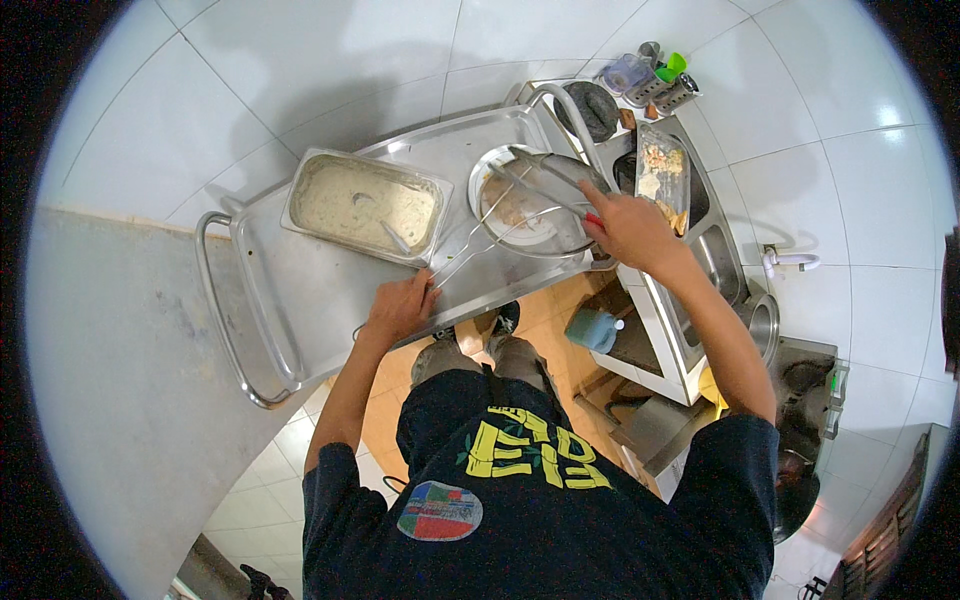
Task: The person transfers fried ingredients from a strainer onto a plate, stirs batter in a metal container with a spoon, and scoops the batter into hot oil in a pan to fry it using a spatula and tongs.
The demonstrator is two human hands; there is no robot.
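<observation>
A white round bowl (489, 176) holding pale brown contents stands at the right of the steel cart (330, 300). My left hand (402, 305), at the cart's near edge, is closed on a thin metal wire handle (463, 260), which forks over the bowl; its far end is hard to make out. Above the bowl's right side my right hand (635, 230) is closed around a long grey metal utensil with a red part, tongs by its look (552, 174). Left of the bowl sits a rectangular steel pan (303, 215) of creamy pale mixture, with a utensil resting in it.
A clear tray (680, 150) of food pieces rests over the sink (722, 262) on the right. Behind it are a dark stone mortar (590, 110) and utensil holders (640, 92). A blue-green jug (593, 330) lies below the counter. Cart rails (222, 330) rise at both ends.
</observation>
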